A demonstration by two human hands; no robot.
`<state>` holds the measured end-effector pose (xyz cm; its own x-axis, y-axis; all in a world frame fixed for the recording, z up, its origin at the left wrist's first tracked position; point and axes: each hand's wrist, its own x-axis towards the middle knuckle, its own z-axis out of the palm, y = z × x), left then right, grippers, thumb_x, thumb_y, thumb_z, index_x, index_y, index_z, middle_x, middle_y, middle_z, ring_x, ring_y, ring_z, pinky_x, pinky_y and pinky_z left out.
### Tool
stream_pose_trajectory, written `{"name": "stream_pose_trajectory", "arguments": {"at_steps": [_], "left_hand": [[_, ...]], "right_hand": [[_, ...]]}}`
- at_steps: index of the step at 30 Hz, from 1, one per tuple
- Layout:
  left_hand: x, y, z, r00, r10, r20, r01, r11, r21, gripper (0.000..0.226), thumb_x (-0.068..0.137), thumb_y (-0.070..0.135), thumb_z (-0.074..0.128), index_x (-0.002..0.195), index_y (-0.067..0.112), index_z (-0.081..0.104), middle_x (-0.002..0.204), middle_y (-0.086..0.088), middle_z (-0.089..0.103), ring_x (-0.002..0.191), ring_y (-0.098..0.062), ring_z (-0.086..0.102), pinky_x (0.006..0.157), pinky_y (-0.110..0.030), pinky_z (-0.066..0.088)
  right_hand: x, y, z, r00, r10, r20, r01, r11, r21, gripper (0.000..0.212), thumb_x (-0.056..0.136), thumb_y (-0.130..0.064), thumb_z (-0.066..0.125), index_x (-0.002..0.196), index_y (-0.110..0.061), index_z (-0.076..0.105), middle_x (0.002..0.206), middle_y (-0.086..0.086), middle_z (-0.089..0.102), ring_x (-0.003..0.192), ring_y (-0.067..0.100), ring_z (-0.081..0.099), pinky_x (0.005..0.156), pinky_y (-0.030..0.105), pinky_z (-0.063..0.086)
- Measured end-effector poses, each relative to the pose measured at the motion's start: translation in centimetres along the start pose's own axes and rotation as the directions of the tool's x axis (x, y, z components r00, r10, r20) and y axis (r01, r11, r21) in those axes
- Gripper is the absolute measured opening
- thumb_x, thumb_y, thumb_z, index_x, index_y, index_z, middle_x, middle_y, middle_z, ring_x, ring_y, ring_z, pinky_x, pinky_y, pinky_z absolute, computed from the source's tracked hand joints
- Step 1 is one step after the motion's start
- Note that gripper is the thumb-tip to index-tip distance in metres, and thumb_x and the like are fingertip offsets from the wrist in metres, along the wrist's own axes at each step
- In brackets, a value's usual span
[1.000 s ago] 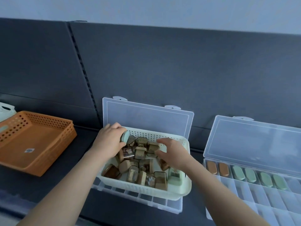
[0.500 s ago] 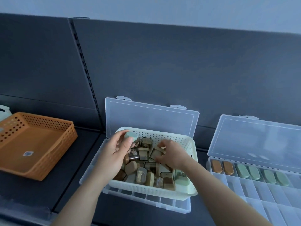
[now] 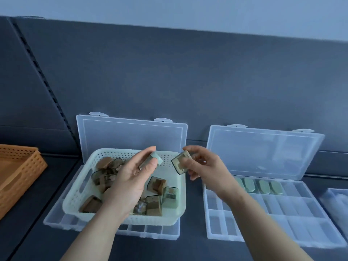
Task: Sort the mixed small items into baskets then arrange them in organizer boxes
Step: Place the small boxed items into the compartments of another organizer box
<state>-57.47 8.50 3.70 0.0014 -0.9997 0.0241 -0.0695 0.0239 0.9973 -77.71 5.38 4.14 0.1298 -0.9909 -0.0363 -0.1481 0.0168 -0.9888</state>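
Green-capped piece (image 3: 157, 160): pinched between the thumb and fingertips of the left hand (image 3: 130, 179), raised above the far half of the basket with its cap pointing right.
Left hand: palm turned up, fingers curled round the piece; the forearm crosses the basket's near rim.
Square case (image 3: 179, 165): clear brownish and tilted, gripped at its right edge by the right hand (image 3: 204, 166) over the basket's far right corner; near the green-capped piece but not touching it.
Right hand: fingers bent, holding the case.
Basket (image 3: 75, 196): pale and perforated, sitting on an open clear organizer box (image 3: 150, 230); it holds a loose heap of small brown and green cases (image 3: 156, 185).
Right organizer box (image 3: 273, 210): open, lid standing up at the back; green oval pieces (image 3: 262, 186) lie in its far row.
Orange basket (image 3: 20, 172): at the left, well apart.
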Motion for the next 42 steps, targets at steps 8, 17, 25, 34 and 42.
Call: {"name": "stream_pose_trajectory", "arguments": {"at_steps": [8, 17, 25, 34, 42], "left_hand": [[0.0, 0.6, 15.6, 0.984, -0.005, 0.178, -0.002, 0.999, 0.042, 0.029, 0.084, 0.024, 0.071, 0.111, 0.029, 0.06, 0.107, 0.008, 0.068, 0.09, -0.002, 0.067, 0.077, -0.014, 0.05], [2.7, -2.9, 33.4, 0.929, 0.006, 0.369, -0.115, 0.955, 0.275, 0.04, 0.071, 0.022, 0.08, 0.106, 0.029, 0.062, 0.097, 0.018, 0.066, 0.088, 0.007, 0.06, 0.079, -0.012, 0.046], [4.1, -5.8, 39.6, 0.901, 0.068, 0.428, -0.341, 0.721, 0.603, 0.045, 0.073, 0.026, 0.08, 0.114, 0.023, 0.061, 0.111, 0.005, 0.057, 0.103, -0.016, 0.053, 0.085, -0.027, 0.042], [4.7, -6.5, 40.4, 0.883, -0.073, 0.463, -0.366, 0.509, 0.779, 0.06, 0.076, 0.05, 0.072, 0.13, 0.03, 0.054, 0.128, 0.007, 0.051, 0.117, -0.021, 0.041, 0.099, -0.033, 0.037], [4.4, -6.6, 40.4, 0.896, -0.01, 0.444, -0.378, 0.507, 0.775, 0.049, 0.086, 0.047, 0.063, 0.13, 0.027, 0.055, 0.127, 0.006, 0.053, 0.118, -0.02, 0.04, 0.1, -0.033, 0.035]], "right_hand": [[-5.5, 4.5, -15.3, 0.951, 0.17, -0.256, -0.164, 0.985, 0.048, 0.018, 0.094, -0.013, 0.055, 0.11, -0.015, 0.064, 0.087, 0.006, 0.067, 0.059, 0.014, 0.057, 0.061, 0.027, 0.05], [-9.4, 9.3, -29.4, 0.866, 0.097, -0.49, -0.234, 0.945, -0.226, 0.018, 0.093, -0.017, 0.055, 0.109, -0.022, 0.059, 0.091, 0.001, 0.068, 0.065, 0.015, 0.064, 0.063, 0.024, 0.055], [-10.2, 11.5, -33.8, 0.884, 0.005, -0.467, -0.232, 0.872, -0.431, 0.015, 0.088, -0.022, 0.06, 0.102, -0.026, 0.057, 0.094, -0.005, 0.067, 0.07, 0.013, 0.068, 0.074, 0.039, 0.056], [-8.9, 12.5, -34.1, 0.94, 0.05, -0.338, -0.246, 0.784, -0.569, 0.016, 0.086, -0.03, 0.059, 0.1, -0.034, 0.055, 0.099, -0.01, 0.062, 0.082, 0.009, 0.063, 0.061, 0.017, 0.042], [-7.5, 12.7, -33.6, 0.95, 0.093, -0.299, -0.281, 0.674, -0.683, 0.032, 0.09, -0.027, 0.053, 0.118, -0.014, 0.057, 0.111, 0.005, 0.057, 0.092, 0.025, 0.062, 0.081, 0.035, 0.05]]}}
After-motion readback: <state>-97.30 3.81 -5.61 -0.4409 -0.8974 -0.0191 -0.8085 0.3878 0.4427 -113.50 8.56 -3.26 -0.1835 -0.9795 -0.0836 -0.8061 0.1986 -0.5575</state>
